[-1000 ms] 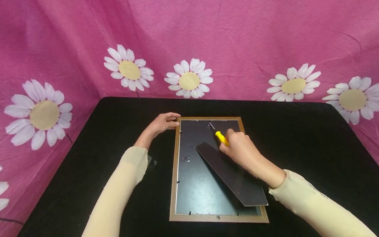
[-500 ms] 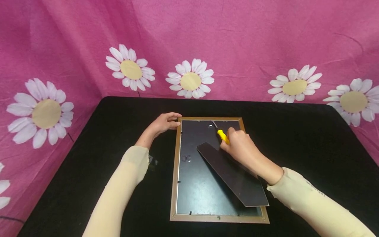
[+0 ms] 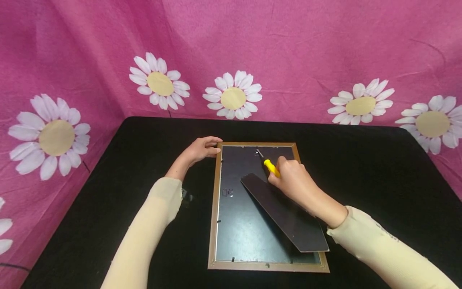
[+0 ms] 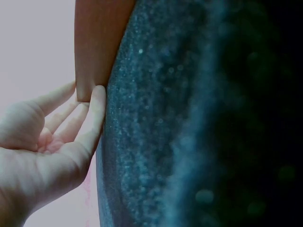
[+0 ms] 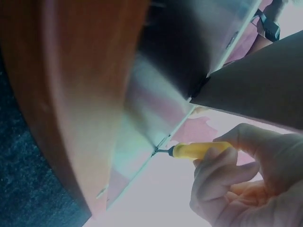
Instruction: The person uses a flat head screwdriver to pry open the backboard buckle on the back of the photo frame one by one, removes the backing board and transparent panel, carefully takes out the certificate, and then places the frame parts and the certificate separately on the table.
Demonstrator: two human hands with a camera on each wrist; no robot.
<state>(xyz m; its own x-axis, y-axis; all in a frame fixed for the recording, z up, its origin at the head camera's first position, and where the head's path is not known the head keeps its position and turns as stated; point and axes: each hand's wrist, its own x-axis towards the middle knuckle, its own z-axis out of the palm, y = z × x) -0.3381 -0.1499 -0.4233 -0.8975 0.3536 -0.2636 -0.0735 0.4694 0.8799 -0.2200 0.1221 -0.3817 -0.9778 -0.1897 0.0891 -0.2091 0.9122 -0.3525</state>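
A picture frame (image 3: 213,224) with a wooden rim lies face down on the black cloth, its dark backing board (image 3: 245,233) upward. My left hand (image 3: 199,150) holds its far left corner; in the left wrist view, thumb and fingers (image 4: 97,106) lie on either side of the rim's end. My right hand (image 3: 294,178) grips a screwdriver (image 3: 271,167) by its yellow handle. The tip meets a small metal fitting (image 3: 256,153) near the board's far edge. Below that hand, a black easel stand (image 3: 285,216) slants up from the backing.
Small dark tabs (image 3: 233,259) line the rim's inner edge. Another hanger fitting (image 3: 228,193) sits on the board's left side. Black cloth (image 3: 379,172) covers the table, and a pink daisy-print curtain (image 3: 288,48) hangs behind and to the left.
The screwdriver tip has shifted slightly up and right off the fitting, then come back down onto it. My left hand stays at the corner.
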